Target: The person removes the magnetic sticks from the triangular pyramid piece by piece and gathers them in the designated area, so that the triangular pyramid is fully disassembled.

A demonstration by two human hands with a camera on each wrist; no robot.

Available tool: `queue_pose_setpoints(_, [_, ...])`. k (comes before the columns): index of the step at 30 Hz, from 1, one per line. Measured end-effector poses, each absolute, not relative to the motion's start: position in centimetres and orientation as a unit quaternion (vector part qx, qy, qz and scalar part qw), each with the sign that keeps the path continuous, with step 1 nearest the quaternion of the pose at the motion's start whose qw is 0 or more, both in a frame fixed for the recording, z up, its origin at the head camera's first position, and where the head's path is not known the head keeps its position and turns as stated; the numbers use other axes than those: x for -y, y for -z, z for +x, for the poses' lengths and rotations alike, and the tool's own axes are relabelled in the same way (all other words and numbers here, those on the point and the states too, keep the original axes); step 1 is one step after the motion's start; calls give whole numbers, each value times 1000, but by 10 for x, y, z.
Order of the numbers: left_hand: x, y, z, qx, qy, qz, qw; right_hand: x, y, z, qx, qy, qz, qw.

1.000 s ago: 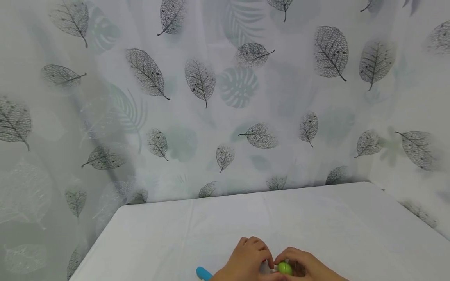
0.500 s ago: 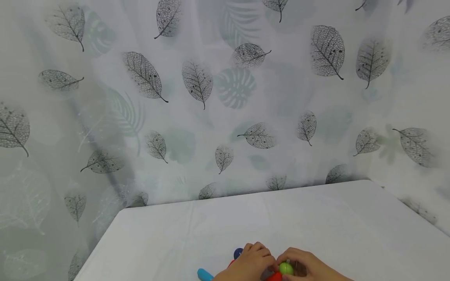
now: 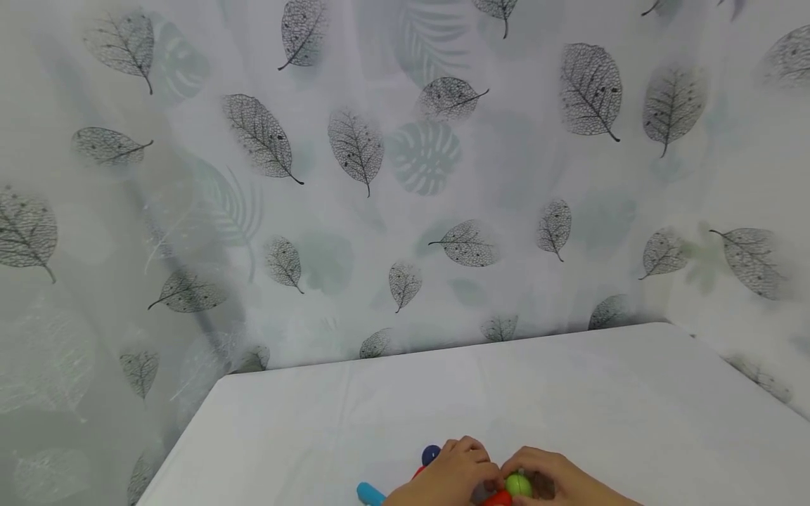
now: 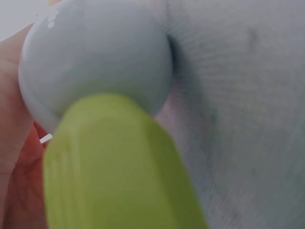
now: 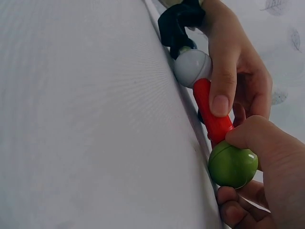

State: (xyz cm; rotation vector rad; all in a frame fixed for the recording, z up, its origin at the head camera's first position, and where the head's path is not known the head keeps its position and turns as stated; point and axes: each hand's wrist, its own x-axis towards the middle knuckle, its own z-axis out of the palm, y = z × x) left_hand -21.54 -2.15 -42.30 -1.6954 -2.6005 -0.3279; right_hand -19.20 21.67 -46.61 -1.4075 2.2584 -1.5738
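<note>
My left hand (image 3: 451, 476) grips a red rod (image 5: 212, 113), its thumb laid along the rod in the right wrist view. At one end of that rod is a grey ball (image 5: 192, 68); at the other, a glossy green ball (image 5: 232, 164). My right hand (image 5: 281, 162) pinches the green ball between thumb and fingers. In the left wrist view the grey ball (image 4: 95, 52) looms large, with a lime-green rod (image 4: 114, 167) overlapping it from below. The fingers of both hands nearly meet in the head view.
A dark blue ball (image 3: 431, 455) shows just beyond my left hand, with a bit of red beside it. A light blue rod (image 3: 370, 493) lies to the left. The white table (image 3: 304, 422) backs onto a leaf-patterned curtain (image 3: 354, 232).
My left hand's fingers have drawn in lower, bringing the dark blue ball and the red rod into sight in the head view. The right hand keeps the green ball, shifted slightly right.
</note>
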Motion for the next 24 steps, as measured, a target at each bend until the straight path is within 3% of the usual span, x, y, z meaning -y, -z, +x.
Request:
queue_pose_setpoints(10, [25, 421, -216, 829, 139, -541, -38, -218, 464, -195, -719, 503, -478, 29])
queue_pose_setpoints(15, [24, 420, -216, 832, 127, -539, -36, -219, 462, -196, -714, 507, -481, 34])
queue_pose_setpoints(24, [25, 420, -217, 824, 147, -544, -65, -223, 460, -195, -740, 537, -404, 28])
